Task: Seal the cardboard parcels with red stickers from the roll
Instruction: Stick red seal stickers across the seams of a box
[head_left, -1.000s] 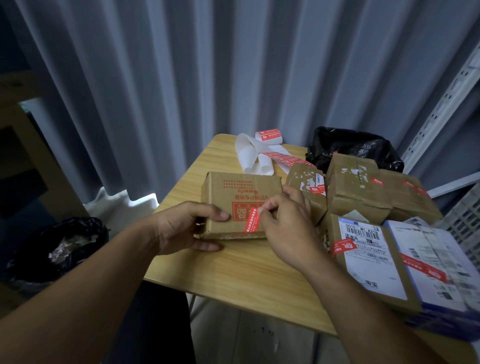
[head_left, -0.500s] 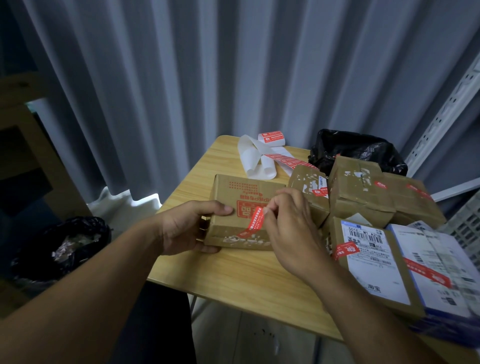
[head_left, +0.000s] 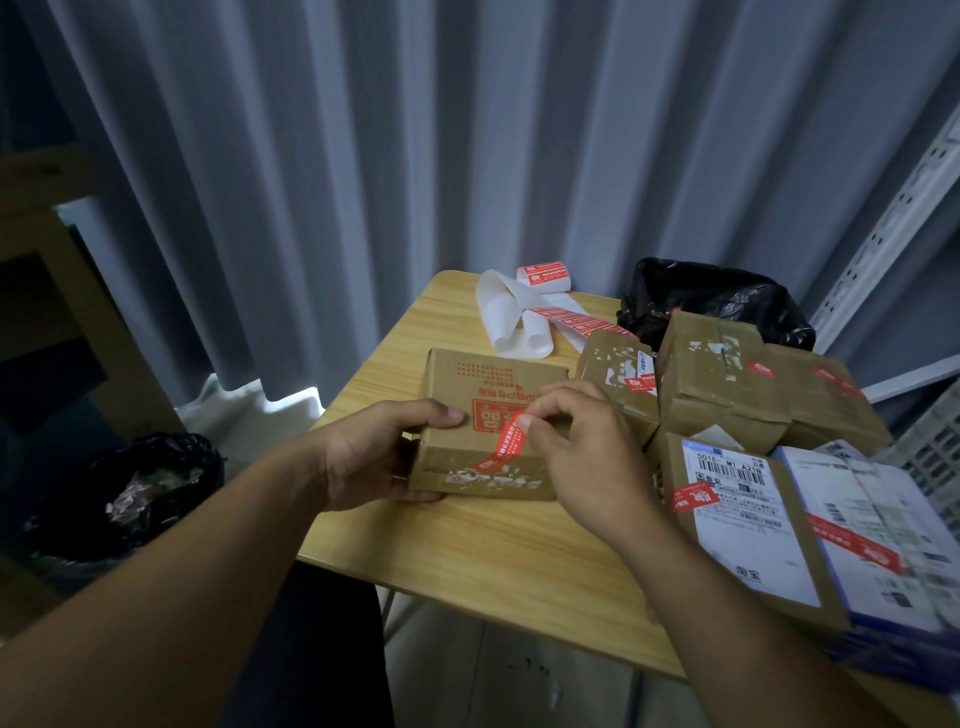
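Note:
A brown cardboard parcel (head_left: 488, 379) with red print lies on the wooden table (head_left: 493, 551). My left hand (head_left: 374, 457) grips its left end, thumb on top. My right hand (head_left: 587, 457) pinches the upper end of a red sticker (head_left: 501, 449) that runs slantwise over the parcel's front top edge, its lower end on the front face. The sticker roll (head_left: 543, 275) stands at the table's far edge, with a strip of red stickers (head_left: 571, 319) and curled white backing paper (head_left: 506, 322) trailing from it.
Several parcels with red stickers (head_left: 727, 379) are piled at the right, two flat ones with white labels (head_left: 753, 519) nearest me. A black bag (head_left: 711, 296) lies behind them. A black bin bag (head_left: 119, 493) sits on the floor at left. Grey curtain behind.
The parcel's front has tipped up toward me in my left hand. The sticker has gone from hanging at the front face to lying slantwise over the top edge, its lower end stuck down.

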